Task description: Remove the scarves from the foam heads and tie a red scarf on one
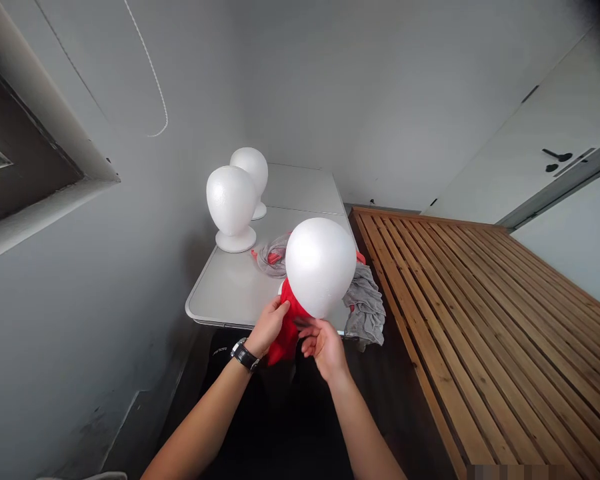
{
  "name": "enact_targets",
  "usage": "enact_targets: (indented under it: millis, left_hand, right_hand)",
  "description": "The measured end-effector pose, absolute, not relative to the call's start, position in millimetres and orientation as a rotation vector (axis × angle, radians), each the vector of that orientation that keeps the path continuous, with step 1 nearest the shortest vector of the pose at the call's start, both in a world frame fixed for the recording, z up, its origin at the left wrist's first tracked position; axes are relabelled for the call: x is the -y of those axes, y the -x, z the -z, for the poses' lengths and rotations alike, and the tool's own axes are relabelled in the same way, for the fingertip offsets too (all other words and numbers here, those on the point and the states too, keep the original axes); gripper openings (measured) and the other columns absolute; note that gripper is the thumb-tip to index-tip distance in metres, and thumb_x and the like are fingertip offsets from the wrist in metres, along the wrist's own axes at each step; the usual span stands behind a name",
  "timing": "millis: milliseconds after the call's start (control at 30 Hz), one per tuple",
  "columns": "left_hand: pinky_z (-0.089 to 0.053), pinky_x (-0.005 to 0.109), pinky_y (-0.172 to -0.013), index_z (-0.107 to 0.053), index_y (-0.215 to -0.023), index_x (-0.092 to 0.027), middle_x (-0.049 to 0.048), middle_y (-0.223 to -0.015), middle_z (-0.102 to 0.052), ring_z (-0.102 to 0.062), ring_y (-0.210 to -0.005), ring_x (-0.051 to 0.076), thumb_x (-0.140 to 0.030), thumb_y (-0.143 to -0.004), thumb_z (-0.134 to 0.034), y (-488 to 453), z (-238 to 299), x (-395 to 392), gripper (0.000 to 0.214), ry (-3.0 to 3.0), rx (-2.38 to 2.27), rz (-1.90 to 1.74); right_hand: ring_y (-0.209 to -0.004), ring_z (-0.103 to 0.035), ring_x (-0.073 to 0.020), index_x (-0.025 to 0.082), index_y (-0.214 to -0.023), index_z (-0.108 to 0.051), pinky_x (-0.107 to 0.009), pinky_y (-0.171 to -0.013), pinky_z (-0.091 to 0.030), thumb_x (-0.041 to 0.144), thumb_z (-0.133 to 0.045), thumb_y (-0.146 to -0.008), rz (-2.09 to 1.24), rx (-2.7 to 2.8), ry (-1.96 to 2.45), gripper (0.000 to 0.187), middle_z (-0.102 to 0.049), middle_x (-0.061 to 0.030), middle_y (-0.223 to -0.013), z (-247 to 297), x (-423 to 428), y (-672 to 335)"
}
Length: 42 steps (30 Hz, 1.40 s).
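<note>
Head view: red cloth (286,331) between hands (269,327) (324,347)

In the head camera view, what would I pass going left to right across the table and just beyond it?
White foam head on its stand → crumpled translucent material → raised white foam head → crumpled grey cloth → slatted wooden platform

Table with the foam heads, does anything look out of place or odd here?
Yes: a crumpled grey cloth hangs bunched over the right edge of the white table, and a tangled sheer grey piece with red in it lies loose on the tabletop behind the raised foam head.
</note>
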<state>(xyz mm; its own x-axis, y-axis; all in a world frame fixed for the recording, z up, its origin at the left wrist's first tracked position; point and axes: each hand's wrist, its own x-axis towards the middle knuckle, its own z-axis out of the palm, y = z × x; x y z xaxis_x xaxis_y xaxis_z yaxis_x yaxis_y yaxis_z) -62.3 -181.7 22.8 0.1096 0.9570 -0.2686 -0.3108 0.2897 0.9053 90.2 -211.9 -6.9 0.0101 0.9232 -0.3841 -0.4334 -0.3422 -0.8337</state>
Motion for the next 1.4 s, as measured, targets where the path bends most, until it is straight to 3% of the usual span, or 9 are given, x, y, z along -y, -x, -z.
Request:
enact_targets:
  millis: [133, 267, 433, 533, 667, 833, 1033, 1233, 1400]
  left_hand:
    - [-0.054, 0.031, -0.071, -0.07, -0.11, -0.014, 0.0076, -0.091, -0.076, -0.067, -0.072, 0.018, -0.053, -0.086, -0.076, 70, -31, 185, 0.046, -0.891, -0.975, -0.917]
    - [-0.055, 0.03, -0.071, -0.067, -0.112, -0.016, 0.0081, -0.09, -0.076, -0.07, -0.072, 0.019, -0.051, -0.085, -0.083, 75, -36, 188, 0.047, -1.095, -0.975, -0.861]
    - [-0.046, 0.028, -0.05, -0.059, -0.105, -0.019, -0.0015, -0.056, -0.062, -0.06, -0.047, 0.018, -0.064, -0.09, -0.073, 60, -24, 195, 0.049, -1.155, -1.023, -0.869]
    - [-0.036, 0.025, -0.044, -0.058, -0.089, -0.02, -0.0039, -0.049, -0.053, -0.05, -0.04, 0.014, -0.069, -0.091, -0.068, 55, -15, 194, 0.05, -1.102, -1.171, -0.959]
    - [-0.037, 0.025, -0.053, -0.062, -0.073, -0.016, 0.0023, -0.064, -0.065, -0.051, -0.055, 0.013, -0.066, -0.089, -0.069, 64, -10, 184, 0.054, -1.101, -1.302, -1.111]
    - [-0.041, 0.027, -0.061, -0.072, -0.085, -0.015, 0.0049, -0.074, -0.07, -0.055, -0.064, 0.016, -0.062, -0.091, -0.068, 79, -8, 179, 0.048, -1.08, -1.276, -1.127]
    - [-0.041, 0.027, -0.061, -0.07, -0.083, -0.018, 0.0024, -0.069, -0.066, -0.053, -0.06, 0.015, -0.057, -0.089, -0.072, 92, 1, 174, 0.04, -0.974, -1.333, -1.205]
    - [-0.046, 0.027, -0.064, -0.069, -0.095, -0.017, 0.0021, -0.076, -0.068, -0.059, -0.064, 0.015, -0.06, -0.087, -0.073, 92, 5, 167, 0.044, -0.76, -1.267, -1.301]
    - [-0.053, 0.03, -0.085, -0.073, -0.12, -0.015, 0.0103, -0.108, -0.078, -0.071, -0.095, 0.023, -0.055, -0.088, -0.079, 75, -12, 177, 0.051, -0.97, -1.093, -1.148]
  right_hand:
    - [-0.044, -0.059, -0.013, 0.017, -0.082, -0.064, -0.022, -0.038, -0.043, 0.065, -0.086, -0.074, -1.628, 0.578, 1.193, 0.053, -0.072, -0.0058, -0.071, 7, 221, -75]
    - [-0.041, -0.053, -0.0111, 0.019, -0.083, -0.068, -0.022, -0.035, -0.036, 0.068, -0.089, -0.067, -1.521, 0.57, 1.259, 0.056, -0.069, -0.0017, -0.067, 5, 207, -71]
    - [-0.039, -0.048, -0.0115, 0.02, -0.067, -0.064, -0.022, -0.037, -0.031, 0.065, -0.083, -0.072, -1.524, 0.651, 1.246, 0.049, -0.055, 0.0012, -0.047, 8, 208, -58]
    - [-0.041, -0.049, -0.0113, 0.019, -0.064, -0.064, -0.022, -0.038, -0.03, 0.062, -0.081, -0.075, -1.559, 0.628, 1.21, 0.048, -0.06, -0.0015, -0.052, 6, 215, -52]
    - [-0.044, -0.053, -0.0095, 0.016, -0.072, -0.069, -0.022, -0.038, -0.031, 0.057, -0.089, -0.065, -1.505, 0.495, 1.204, 0.046, -0.071, -0.0059, -0.071, 0, 214, -61]
    - [-0.043, -0.048, -0.0063, 0.016, -0.077, -0.068, -0.02, -0.04, -0.031, 0.045, -0.093, -0.059, -1.432, 0.419, 1.18, 0.042, -0.071, -0.0033, -0.071, -2, 205, -88]
    - [-0.047, -0.049, -0.0069, 0.017, -0.075, -0.065, -0.022, -0.042, -0.034, 0.033, -0.089, -0.062, -1.38, 0.388, 1.135, 0.032, -0.07, -0.0027, -0.07, 0, 196, -122]
    - [-0.048, -0.052, -0.0081, 0.02, -0.077, -0.06, -0.021, -0.041, -0.039, 0.034, -0.089, -0.069, -1.39, 0.354, 1.127, 0.033, -0.068, -0.0001, -0.067, 6, 187, -128]
    - [-0.052, -0.059, -0.009, 0.02, -0.081, -0.063, -0.019, -0.045, -0.046, 0.044, -0.097, -0.063, -1.472, 0.387, 1.061, 0.046, -0.067, 0.0012, -0.067, 2, 189, -103]
